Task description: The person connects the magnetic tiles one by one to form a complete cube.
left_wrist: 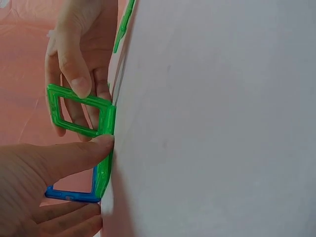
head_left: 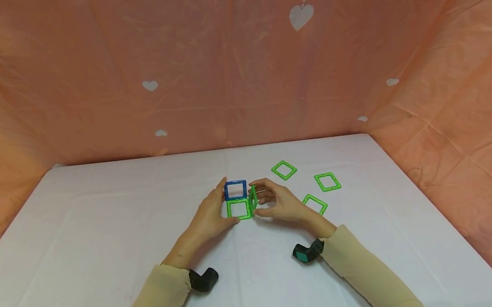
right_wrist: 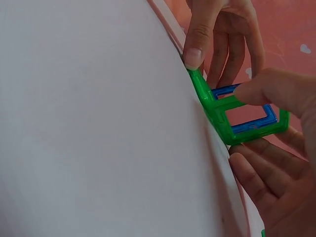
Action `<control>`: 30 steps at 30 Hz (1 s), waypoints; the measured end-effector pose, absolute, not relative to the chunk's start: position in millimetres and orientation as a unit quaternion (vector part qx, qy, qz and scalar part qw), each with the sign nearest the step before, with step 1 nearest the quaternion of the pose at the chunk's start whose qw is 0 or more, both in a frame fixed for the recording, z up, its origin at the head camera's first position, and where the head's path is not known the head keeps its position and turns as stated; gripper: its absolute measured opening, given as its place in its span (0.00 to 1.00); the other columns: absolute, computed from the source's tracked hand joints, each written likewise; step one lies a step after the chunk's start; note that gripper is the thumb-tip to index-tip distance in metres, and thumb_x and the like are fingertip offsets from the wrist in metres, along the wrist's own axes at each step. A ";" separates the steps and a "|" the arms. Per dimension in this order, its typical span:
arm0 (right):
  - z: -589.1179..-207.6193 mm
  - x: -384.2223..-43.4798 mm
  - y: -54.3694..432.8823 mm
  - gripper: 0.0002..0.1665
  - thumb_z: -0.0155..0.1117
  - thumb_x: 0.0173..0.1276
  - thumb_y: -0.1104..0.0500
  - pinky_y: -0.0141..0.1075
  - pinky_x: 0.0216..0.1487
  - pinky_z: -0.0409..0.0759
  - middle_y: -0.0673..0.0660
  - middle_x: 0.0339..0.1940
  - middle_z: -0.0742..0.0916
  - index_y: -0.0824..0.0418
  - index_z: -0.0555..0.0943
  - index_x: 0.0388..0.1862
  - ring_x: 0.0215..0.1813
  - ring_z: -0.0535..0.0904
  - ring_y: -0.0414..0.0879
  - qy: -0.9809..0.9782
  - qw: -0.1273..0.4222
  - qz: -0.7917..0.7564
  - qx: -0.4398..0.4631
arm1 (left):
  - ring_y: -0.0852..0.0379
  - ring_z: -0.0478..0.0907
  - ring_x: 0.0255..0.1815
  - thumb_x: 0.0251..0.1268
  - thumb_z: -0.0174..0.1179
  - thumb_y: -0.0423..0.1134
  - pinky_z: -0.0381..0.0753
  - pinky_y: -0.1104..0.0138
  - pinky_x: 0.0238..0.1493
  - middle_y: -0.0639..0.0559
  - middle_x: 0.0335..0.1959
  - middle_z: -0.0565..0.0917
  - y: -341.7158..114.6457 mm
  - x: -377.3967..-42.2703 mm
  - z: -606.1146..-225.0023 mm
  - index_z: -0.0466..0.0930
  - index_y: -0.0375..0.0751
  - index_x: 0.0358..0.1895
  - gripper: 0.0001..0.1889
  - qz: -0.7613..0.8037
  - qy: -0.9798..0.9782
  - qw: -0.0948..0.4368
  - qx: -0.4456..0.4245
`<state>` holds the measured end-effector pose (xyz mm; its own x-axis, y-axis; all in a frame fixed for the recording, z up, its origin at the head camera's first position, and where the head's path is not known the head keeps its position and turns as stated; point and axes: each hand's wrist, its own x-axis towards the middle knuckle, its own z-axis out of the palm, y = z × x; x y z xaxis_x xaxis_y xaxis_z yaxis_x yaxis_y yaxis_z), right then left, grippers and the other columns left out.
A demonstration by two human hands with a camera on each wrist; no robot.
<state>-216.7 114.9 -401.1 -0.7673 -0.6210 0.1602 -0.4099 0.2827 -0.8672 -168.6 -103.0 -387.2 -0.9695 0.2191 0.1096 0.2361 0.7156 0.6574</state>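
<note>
Three square magnetic tile frames are joined in the middle of the table. One green tile point(head_left: 245, 217) lies flat, a blue tile point(head_left: 235, 182) stands along its far edge, and another green tile point(head_left: 254, 199) stands on its right side. My left hand point(head_left: 209, 213) holds the flat green tile, thumb on its near left corner and fingers beside the blue tile. With thumb and fingers on either side, my right hand point(head_left: 283, 204) pinches the upright green tile point(right_wrist: 256, 133). In the right wrist view, the blue tile point(right_wrist: 247, 127) shows through that frame.
Loose green tiles lie to the right: one at the back point(head_left: 284, 170), another farther right point(head_left: 327, 182), and a third point(head_left: 316, 204) partly behind my right forearm. A white cloth covers the table point(head_left: 104, 244). Orange curtains point(head_left: 222, 77) with pale hearts hang behind and at both sides.
</note>
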 end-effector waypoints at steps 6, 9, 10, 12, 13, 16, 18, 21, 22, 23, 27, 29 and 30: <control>-401.5 -216.7 114.6 0.40 0.70 0.56 0.69 0.39 0.55 0.80 0.65 0.57 0.80 0.64 0.66 0.67 0.56 0.80 0.56 0.793 0.101 -0.505 -0.326 | 0.40 0.73 0.62 0.48 0.74 0.33 0.70 0.49 0.64 0.32 0.61 0.73 -102.3 -168.1 -388.7 0.50 0.31 0.73 0.51 -0.365 -0.922 0.017 -0.127; -400.8 -216.0 114.6 0.40 0.70 0.56 0.69 0.38 0.55 0.80 0.65 0.57 0.80 0.63 0.66 0.68 0.56 0.80 0.55 0.795 0.101 -0.503 -0.323 | 0.39 0.72 0.63 0.49 0.73 0.33 0.70 0.48 0.64 0.32 0.62 0.73 -101.7 -167.2 -389.2 0.50 0.31 0.73 0.50 -0.365 -0.922 0.018 -0.125; -400.6 -215.8 114.6 0.40 0.70 0.56 0.68 0.39 0.56 0.80 0.65 0.57 0.80 0.63 0.66 0.68 0.56 0.80 0.55 0.796 0.100 -0.502 -0.323 | 0.39 0.71 0.63 0.49 0.73 0.32 0.69 0.48 0.64 0.31 0.62 0.73 -101.4 -167.0 -389.2 0.50 0.31 0.73 0.50 -0.366 -0.922 0.017 -0.125; -400.9 -215.7 114.5 0.40 0.70 0.57 0.68 0.39 0.56 0.80 0.65 0.57 0.80 0.63 0.66 0.68 0.56 0.80 0.55 0.797 0.098 -0.500 -0.323 | 0.39 0.70 0.64 0.50 0.73 0.32 0.69 0.48 0.65 0.31 0.63 0.72 -101.2 -166.1 -389.1 0.50 0.32 0.73 0.50 -0.367 -0.922 0.017 -0.125; -401.2 -215.8 114.5 0.40 0.70 0.57 0.67 0.40 0.56 0.80 0.65 0.57 0.80 0.62 0.66 0.68 0.56 0.81 0.55 0.799 0.097 -0.498 -0.323 | 0.39 0.70 0.64 0.50 0.73 0.32 0.68 0.48 0.65 0.31 0.63 0.72 -101.1 -165.8 -389.1 0.50 0.32 0.73 0.50 -0.368 -0.921 0.017 -0.126; -401.5 -216.2 113.9 0.40 0.71 0.57 0.67 0.41 0.56 0.80 0.64 0.57 0.81 0.62 0.66 0.68 0.55 0.81 0.55 0.800 0.094 -0.494 -0.327 | 0.39 0.70 0.64 0.49 0.73 0.31 0.69 0.48 0.65 0.31 0.62 0.72 -101.0 -164.6 -389.2 0.50 0.31 0.73 0.50 -0.371 -0.919 0.019 -0.130; -400.9 -216.2 113.3 0.40 0.71 0.57 0.66 0.41 0.56 0.80 0.64 0.57 0.81 0.61 0.67 0.68 0.55 0.81 0.54 0.802 0.093 -0.491 -0.328 | 0.40 0.71 0.64 0.49 0.73 0.31 0.69 0.48 0.65 0.32 0.62 0.73 -101.0 -164.2 -389.3 0.50 0.32 0.73 0.50 -0.373 -0.918 0.019 -0.131; -399.8 -215.8 112.5 0.40 0.70 0.57 0.66 0.40 0.55 0.80 0.64 0.57 0.81 0.63 0.66 0.68 0.55 0.81 0.54 0.803 0.092 -0.487 -0.330 | 0.40 0.71 0.63 0.49 0.73 0.31 0.69 0.49 0.64 0.32 0.62 0.73 -100.9 -163.9 -389.6 0.50 0.32 0.74 0.50 -0.376 -0.917 0.019 -0.131; -399.5 -215.5 112.4 0.40 0.70 0.57 0.66 0.40 0.55 0.80 0.65 0.57 0.81 0.63 0.66 0.69 0.55 0.81 0.55 0.804 0.091 -0.486 -0.332 | 0.41 0.72 0.63 0.49 0.73 0.31 0.70 0.49 0.64 0.32 0.62 0.73 -100.8 -163.8 -389.7 0.50 0.32 0.74 0.50 -0.376 -0.917 0.018 -0.131; -399.4 -215.4 112.4 0.40 0.70 0.57 0.66 0.40 0.55 0.80 0.65 0.57 0.81 0.63 0.66 0.69 0.55 0.81 0.55 0.804 0.090 -0.484 -0.333 | 0.41 0.72 0.63 0.50 0.72 0.31 0.70 0.50 0.65 0.33 0.62 0.73 -100.7 -163.7 -389.5 0.50 0.32 0.74 0.50 -0.377 -0.917 0.016 -0.129; -399.7 -215.4 112.3 0.41 0.70 0.58 0.66 0.40 0.56 0.80 0.65 0.57 0.81 0.64 0.65 0.69 0.56 0.81 0.55 0.805 0.088 -0.481 -0.335 | 0.41 0.72 0.63 0.49 0.72 0.30 0.70 0.50 0.64 0.33 0.62 0.73 -100.5 -163.2 -389.4 0.50 0.32 0.74 0.50 -0.378 -0.917 0.017 -0.128; -400.3 -215.6 112.0 0.41 0.70 0.58 0.66 0.41 0.56 0.80 0.64 0.58 0.81 0.63 0.65 0.69 0.56 0.81 0.54 0.806 0.088 -0.481 -0.332 | 0.41 0.72 0.63 0.49 0.73 0.30 0.70 0.50 0.64 0.33 0.62 0.73 -100.6 -163.1 -389.4 0.50 0.32 0.74 0.50 -0.380 -0.916 0.019 -0.129; -400.9 -215.8 111.7 0.40 0.70 0.59 0.65 0.41 0.56 0.80 0.64 0.57 0.81 0.63 0.65 0.69 0.56 0.81 0.54 0.806 0.088 -0.482 -0.332 | 0.41 0.71 0.63 0.49 0.73 0.30 0.70 0.50 0.64 0.32 0.62 0.73 -100.7 -162.9 -389.4 0.50 0.32 0.74 0.50 -0.381 -0.915 0.019 -0.130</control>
<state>-215.8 111.7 -400.9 -0.7637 -0.6202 0.1790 -0.4513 0.3149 -0.8350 -162.9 -100.7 -389.4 -0.9656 0.2229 0.1341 0.2522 0.6763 0.6922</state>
